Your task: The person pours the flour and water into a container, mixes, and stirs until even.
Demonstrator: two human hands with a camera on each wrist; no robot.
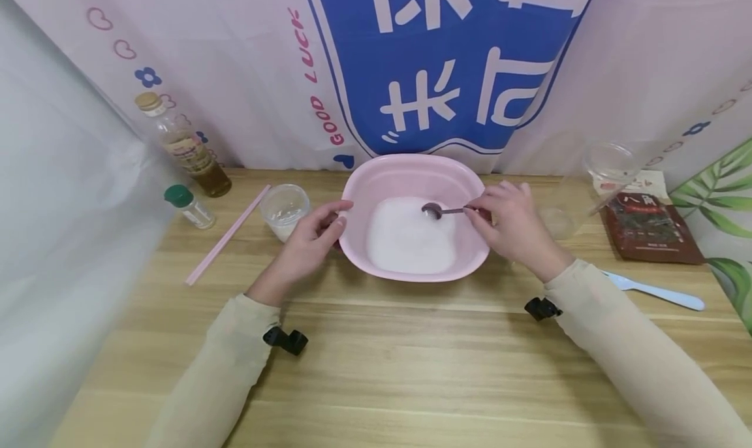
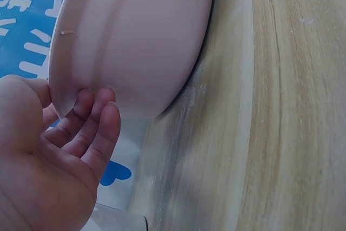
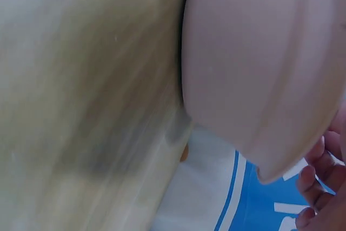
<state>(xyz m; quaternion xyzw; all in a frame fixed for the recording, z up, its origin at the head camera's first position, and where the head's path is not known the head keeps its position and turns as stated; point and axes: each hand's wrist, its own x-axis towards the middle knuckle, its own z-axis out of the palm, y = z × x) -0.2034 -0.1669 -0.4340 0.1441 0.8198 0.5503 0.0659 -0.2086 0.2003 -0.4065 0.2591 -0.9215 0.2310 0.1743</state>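
A pink basin [image 1: 411, 174] stands mid-table with white powder [image 1: 411, 239] in its bottom. My left hand [image 1: 336, 217] holds the basin's left rim, thumb on top and fingers [image 2: 94, 114] against the outer wall [image 2: 140, 36]. My right hand [image 1: 478, 214] reaches over the right rim and pinches the handle of a small metal spoon [image 1: 433, 210], whose bowl hovers just above the powder. In the right wrist view only the basin's underside [image 3: 259, 68] and some fingertips [image 3: 311, 185] show; the spoon is hidden there.
Left of the basin are a clear cup of white stuff [image 1: 284, 209], a pink stick [image 1: 226, 236], a green-capped shaker [image 1: 190, 206] and an oil bottle [image 1: 182, 147]. To the right are clear containers [image 1: 611, 164], a brown packet [image 1: 652, 229] and a light blue utensil [image 1: 658, 293].
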